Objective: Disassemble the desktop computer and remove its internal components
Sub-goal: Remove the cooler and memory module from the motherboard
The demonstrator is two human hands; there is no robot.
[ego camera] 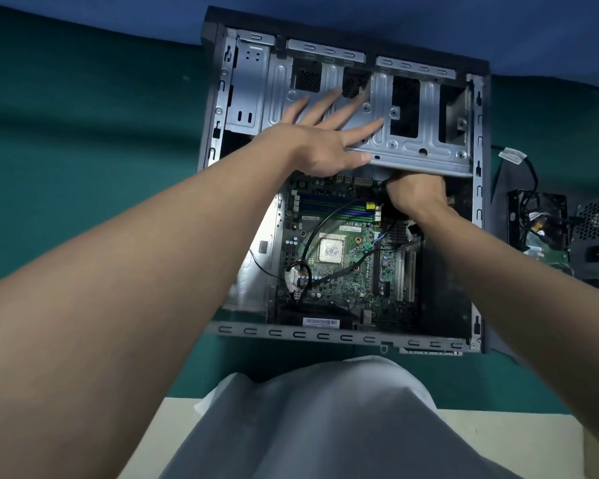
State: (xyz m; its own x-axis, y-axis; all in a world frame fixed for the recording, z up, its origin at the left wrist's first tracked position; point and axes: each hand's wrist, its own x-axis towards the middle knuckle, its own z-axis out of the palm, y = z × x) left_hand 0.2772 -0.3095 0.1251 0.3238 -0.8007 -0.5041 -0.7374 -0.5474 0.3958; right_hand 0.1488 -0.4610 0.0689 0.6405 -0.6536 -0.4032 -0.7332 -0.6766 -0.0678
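Green flat motherboard [339,257], fragile, lies nearest us in the open grey steel computer case [325,335]. Beyond, our right hand [415,191] reaches under the stamped grey metal drive cage [412,133]; its fingers are hidden, so we cannot tell their grip. Our left hand [322,140] presses on top, fingers spread wide. The cage seems stiff and sharp-edged: best held by its folded front lip.

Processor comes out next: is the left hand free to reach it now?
Probably yes: the left hand lies flat on the drive cage, holding nothing, and the processor sits uncovered.
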